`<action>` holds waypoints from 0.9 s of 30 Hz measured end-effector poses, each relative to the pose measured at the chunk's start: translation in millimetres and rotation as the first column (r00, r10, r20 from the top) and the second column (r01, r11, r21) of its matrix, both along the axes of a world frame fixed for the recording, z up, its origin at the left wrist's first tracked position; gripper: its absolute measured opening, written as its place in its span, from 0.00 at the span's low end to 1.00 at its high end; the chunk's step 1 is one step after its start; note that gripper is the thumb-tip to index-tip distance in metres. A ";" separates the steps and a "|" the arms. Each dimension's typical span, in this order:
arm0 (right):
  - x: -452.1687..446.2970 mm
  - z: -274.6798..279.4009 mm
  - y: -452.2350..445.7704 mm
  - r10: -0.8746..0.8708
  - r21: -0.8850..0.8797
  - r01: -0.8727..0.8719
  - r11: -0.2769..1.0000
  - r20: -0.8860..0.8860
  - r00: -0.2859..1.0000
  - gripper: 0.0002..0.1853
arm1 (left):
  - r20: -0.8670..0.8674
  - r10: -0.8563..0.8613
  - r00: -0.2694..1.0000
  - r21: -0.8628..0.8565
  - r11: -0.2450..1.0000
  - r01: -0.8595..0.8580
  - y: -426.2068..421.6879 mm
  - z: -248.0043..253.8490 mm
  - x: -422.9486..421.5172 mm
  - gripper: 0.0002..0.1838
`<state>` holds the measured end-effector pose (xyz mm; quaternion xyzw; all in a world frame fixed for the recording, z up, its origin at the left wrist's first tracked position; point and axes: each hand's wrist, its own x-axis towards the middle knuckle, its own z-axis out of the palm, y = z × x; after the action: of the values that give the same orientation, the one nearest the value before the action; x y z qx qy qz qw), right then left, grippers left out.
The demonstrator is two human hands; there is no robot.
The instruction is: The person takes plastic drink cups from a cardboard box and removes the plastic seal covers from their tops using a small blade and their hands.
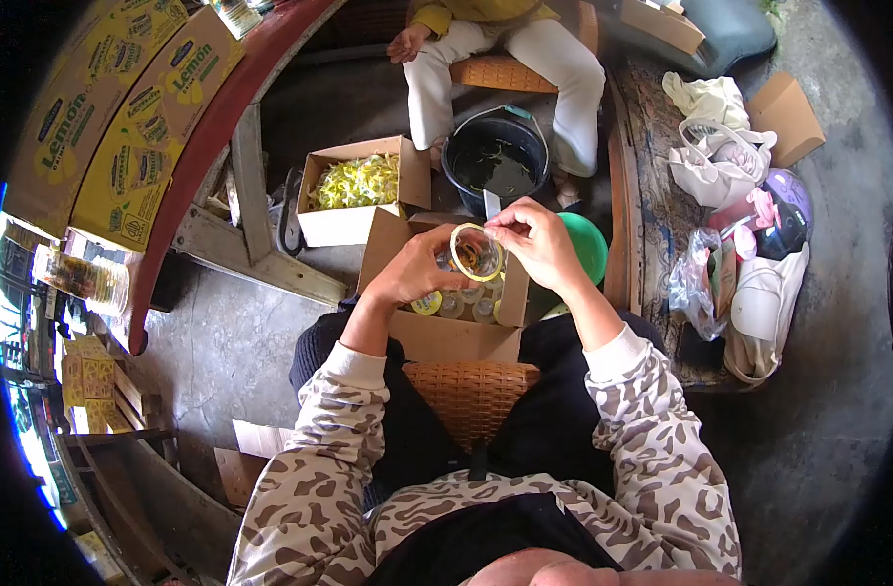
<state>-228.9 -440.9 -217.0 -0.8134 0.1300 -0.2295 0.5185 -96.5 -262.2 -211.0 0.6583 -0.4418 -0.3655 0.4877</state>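
Clasping a partly filled cup (476,254) in the left hand (412,268), right hand (534,241) pinched at its rim; other containers (450,307) sit boxed.

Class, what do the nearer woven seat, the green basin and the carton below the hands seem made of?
Nearer woven seat: rattan or lookalike plastic, crossing orange-brown strands.
Green basin: probably smooth plastic, evenly coloured.
Carton: matt brown cardboard, flaps folded out.
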 end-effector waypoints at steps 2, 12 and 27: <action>-1.0 3.7 0.1 -0.006 -0.024 0.005 1.000 -0.019 1.000 0.05 | -0.202 -0.055 0.978 -0.027 0.998 0.051 0.0 0.4 -0.1 0.29; -8.6 2.9 -23.7 -0.215 -0.083 0.222 0.972 0.078 0.973 0.06 | -0.503 0.155 0.851 -0.056 0.976 -0.211 2.5 -2.6 9.3 0.31; -18.8 20.0 -32.2 -0.350 -0.208 0.378 0.902 0.160 0.923 0.03 | 0.120 0.054 0.991 0.455 0.884 -0.103 -154.9 -52.2 139.2 0.36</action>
<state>-247.8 -473.1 -197.0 -0.8152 0.2207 -0.3839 0.3733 42.7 -417.1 -263.2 0.7906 -0.3402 -0.4049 0.3087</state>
